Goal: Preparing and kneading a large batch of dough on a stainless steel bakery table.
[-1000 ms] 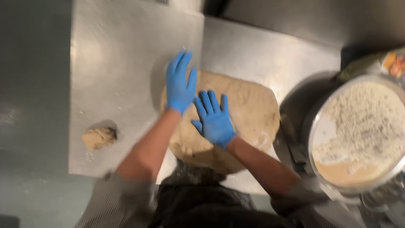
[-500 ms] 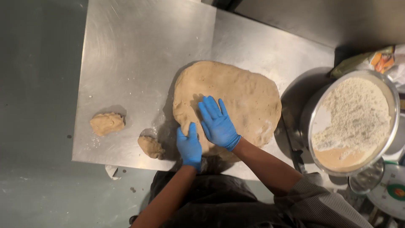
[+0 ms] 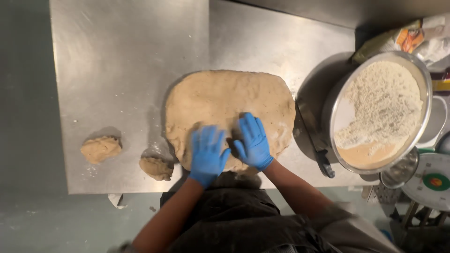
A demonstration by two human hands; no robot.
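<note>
Dough (image 3: 229, 107), a broad flattened tan slab, lay on the steel table (image 3: 126, 61), its near edge close to the table's front edge and the person's body. Both hands wore blue gloves and pressed flat on the near part of the dough: the left hand (image 3: 207, 153) with fingers spread wide, slightly blurred, and the right hand (image 3: 253, 140) just beside it, fingers likewise splayed and palm down, gripping nothing. Judging by that posture, the step in hand was pressing or kneading the slab out; the next push would call for weight through the heels of the palms directed away from the body, since the dough already sat near the front edge. Left of the dough, two small torn-off lumps rested on the table: a dough lump (image 3: 156, 167) just beside the slab's near-left corner and a second lump (image 3: 100, 149) farther left, near the front edge. Right of the dough, a dark-handled knife (image 3: 315, 143) lay on the table close to the slab's right side, and beyond it stood a large metal bowl of flour (image 3: 379, 110), partly overhanging the table's right end. Open room lay mostly beyond and to the left of the dough, where bare steel stretched wide; the right side was crowded, so spreading that way risked meeting the knife.
</note>
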